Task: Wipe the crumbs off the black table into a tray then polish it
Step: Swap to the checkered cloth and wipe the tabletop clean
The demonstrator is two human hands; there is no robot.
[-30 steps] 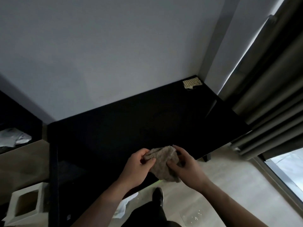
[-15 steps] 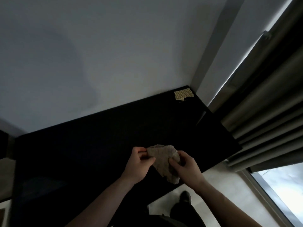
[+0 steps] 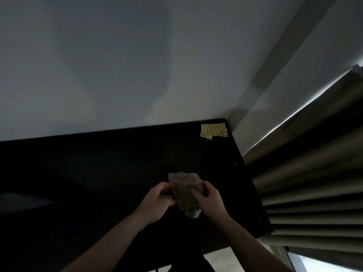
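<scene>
Presently, both our hands, left hand point(image 3: 158, 201) and right hand point(image 3: 210, 201), grip the cloth point(image 3: 184, 190) above the table point(image 3: 98, 173); checkered cloth point(image 3: 213, 130) at 1 o'clock; wiping seemingly pending.

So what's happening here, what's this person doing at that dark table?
A person is standing at a black table holding a small brownish cloth between both hands: the left hand grips one side and the right hand the other, just above the surface, as if folding or readying it. The cloth is not yet wiping. A yellow checked cloth lies in the far right corner of the table by the wall. No tray or crumbs can be made out in this dim view.
</scene>
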